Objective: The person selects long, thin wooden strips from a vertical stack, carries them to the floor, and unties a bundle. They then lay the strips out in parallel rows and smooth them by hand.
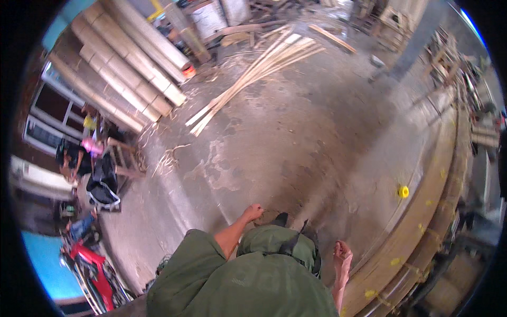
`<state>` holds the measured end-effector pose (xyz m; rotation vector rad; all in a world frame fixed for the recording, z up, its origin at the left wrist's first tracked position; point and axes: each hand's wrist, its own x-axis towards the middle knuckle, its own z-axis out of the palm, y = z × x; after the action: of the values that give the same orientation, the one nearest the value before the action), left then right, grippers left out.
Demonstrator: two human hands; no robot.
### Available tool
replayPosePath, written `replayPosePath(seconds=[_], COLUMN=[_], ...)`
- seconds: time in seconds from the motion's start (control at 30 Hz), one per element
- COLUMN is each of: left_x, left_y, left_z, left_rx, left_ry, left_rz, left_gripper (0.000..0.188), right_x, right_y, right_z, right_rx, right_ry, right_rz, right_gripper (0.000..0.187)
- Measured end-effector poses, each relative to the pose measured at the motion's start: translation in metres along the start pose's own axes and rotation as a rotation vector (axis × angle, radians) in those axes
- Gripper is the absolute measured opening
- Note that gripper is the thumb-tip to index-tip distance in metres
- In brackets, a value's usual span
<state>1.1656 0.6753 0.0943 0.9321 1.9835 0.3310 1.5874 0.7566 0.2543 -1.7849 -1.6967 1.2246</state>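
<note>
My left hand (253, 212) hangs out in front of my body at the left, its fingers curled closed. Nothing shows sticking out of it, and only bare floor lies around it. Low on the right, my right hand (343, 250) hangs beside my body, fingers bent inward, with no thing visible in it. Neither hand touches anything that I can see. A green shirt (253, 285) covers my arms and trunk. Nearest on my right side is a long stack of brown boards (417, 227) with yellow ties. A yellow ring-shaped roll (403, 192) lies on the floor beside it.
Long pale wooden strips (248, 79) lie crossed on the concrete floor (274, 142) ahead. Large wrapped bundles (121, 58) stand at the far left. A person (74, 158) is near a dark bag (103, 182). A red motorcycle (95, 274) stands lower left; a grey post (417, 39) rises far right.
</note>
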Motion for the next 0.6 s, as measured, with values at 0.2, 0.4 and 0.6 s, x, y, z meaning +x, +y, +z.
replayPosePath(seconds=[0.2, 0.4, 0.6], left_x=[0.023, 0.021, 0.008], left_y=[-0.030, -0.109, -0.173], left_z=[-0.046, -0.051, -0.092], left_rx=[-0.296, -0.565, -0.910], left_ry=[0.333, 0.318, 0.375], left_rz=[-0.042, -0.304, -0.561], left_gripper=[0.033, 0.033, 0.030], right_x=[0.081, 0.155, 0.348], right_y=[0.122, 0.093, -0.024], right_z=[0.062, 0.085, 0.223], right_rx=[0.515, 0.331, -0.415], right_ry=[-0.267, -0.244, -0.667], right_rz=[0.542, 0.846, 0.566], right_gripper=[0.017, 0.014, 0.018])
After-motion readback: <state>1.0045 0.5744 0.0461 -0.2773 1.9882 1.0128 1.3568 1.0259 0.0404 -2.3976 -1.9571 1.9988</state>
